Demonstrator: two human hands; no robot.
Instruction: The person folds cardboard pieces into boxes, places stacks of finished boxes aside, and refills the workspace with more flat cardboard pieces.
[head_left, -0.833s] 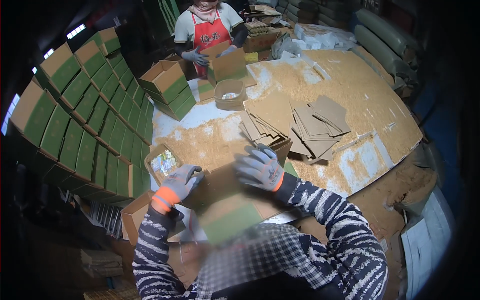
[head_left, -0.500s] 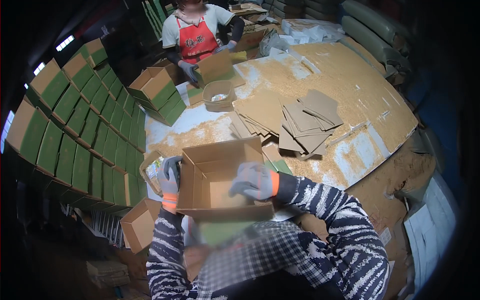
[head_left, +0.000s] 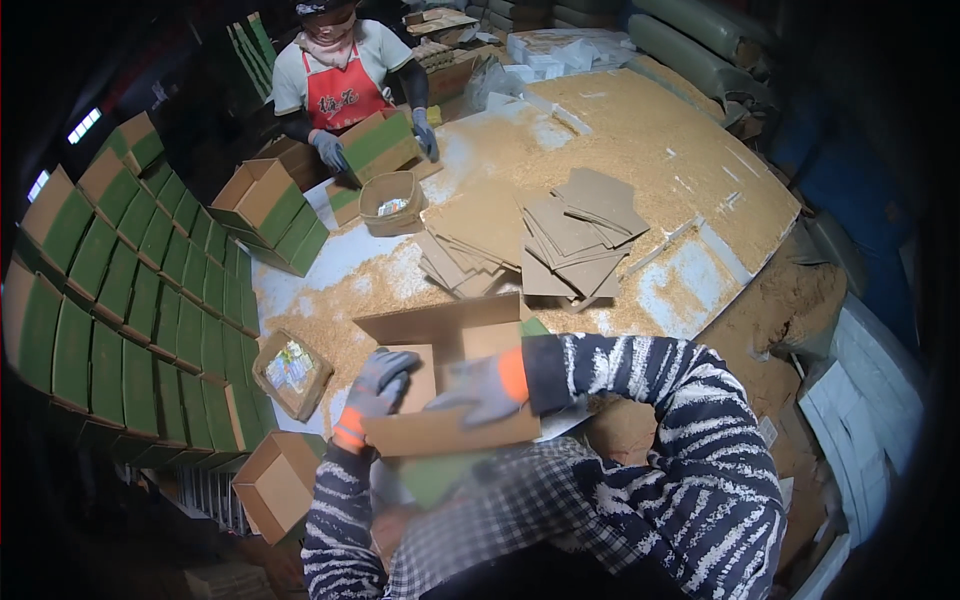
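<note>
Both the left hand (head_left: 372, 397) and the right hand (head_left: 480, 385) wear grey gloves with orange cuffs, and the sleeves (head_left: 640, 400) carry a dark blue and white zebra-like stripe over a grey and white checked apron (head_left: 500, 520). The open carton (head_left: 450, 380) is plain brown cardboard with a green outer panel, matching the brown and green stacked cartons (head_left: 130, 300) at the left. The flat brown sheets (head_left: 560, 235) lie on a tan, sawdust-covered white table (head_left: 340, 255), and the far person wears a red apron (head_left: 345, 95) over a white shirt.
</note>
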